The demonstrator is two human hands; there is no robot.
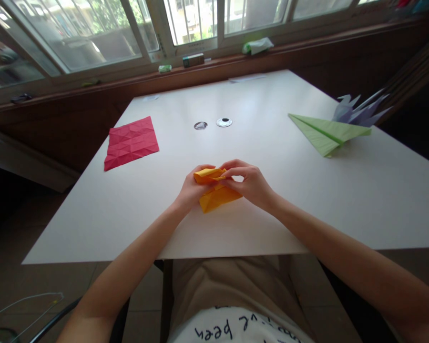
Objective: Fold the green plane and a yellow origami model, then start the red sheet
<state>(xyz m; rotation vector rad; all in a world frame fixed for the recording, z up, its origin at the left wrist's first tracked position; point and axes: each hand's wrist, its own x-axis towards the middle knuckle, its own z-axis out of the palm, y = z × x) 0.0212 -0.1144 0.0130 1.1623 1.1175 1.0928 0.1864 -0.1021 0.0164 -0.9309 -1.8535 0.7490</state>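
Observation:
A folded piece of orange-yellow paper (219, 196) is held between my hands above the near middle of the white table. My left hand (195, 186) is closed around its left side, with most of those fingers hidden behind the paper. On the other side, my right hand (248, 181) pinches a folded edge near the top between thumb and index finger. The lower flap of the paper hangs down toward me, and its upper part bulges out in a fold.
A creased red paper square (133, 142) lies at the left of the white table (214, 238). To the right are a green paper plane (331, 134) and purple folded paper (359, 112). Two round fittings are set in the tabletop, and small packets stand on the windowsill.

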